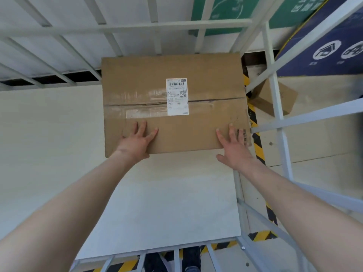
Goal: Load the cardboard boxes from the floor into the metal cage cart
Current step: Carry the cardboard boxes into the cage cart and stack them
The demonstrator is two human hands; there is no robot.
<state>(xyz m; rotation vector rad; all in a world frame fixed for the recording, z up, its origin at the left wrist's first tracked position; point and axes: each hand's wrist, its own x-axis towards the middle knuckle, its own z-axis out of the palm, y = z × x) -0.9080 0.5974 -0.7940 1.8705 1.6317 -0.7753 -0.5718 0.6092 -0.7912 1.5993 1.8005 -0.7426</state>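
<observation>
Item 1. Box (157, 79): brown cardboard, flat side up, taped seam running across the middle. It lies inside the cart (277, 107) on the pale deck (167, 203), in the far half. Its far edge is against the back bars and its right edge is close to the right side bars. A white label (177, 96) with barcode and QR code sits right of centre, across the seam.

Item 2. Left hand (135, 143): fingers straight and spread, lying flat on the box top at its near-left part. The heel of the palm is over the box's near edge. It grips nothing.

Item 3. Right hand (234, 149): fingers straight and spread, tips on the box top by the near-right corner. The palm and thumb are off the near edge, above the deck. It grips nothing.

Item 4. Small box (289, 100): cardboard, on the floor outside the cart, seen through the right side bars. It is turned at an angle and lies well apart from both hands.

Item 5. Hazard tape (258, 150): yellow and black stripes on the floor, running beside the cart's right side and under its near edge.

Item 6. Shoes (191, 256): dark, visible through the near bars.
</observation>
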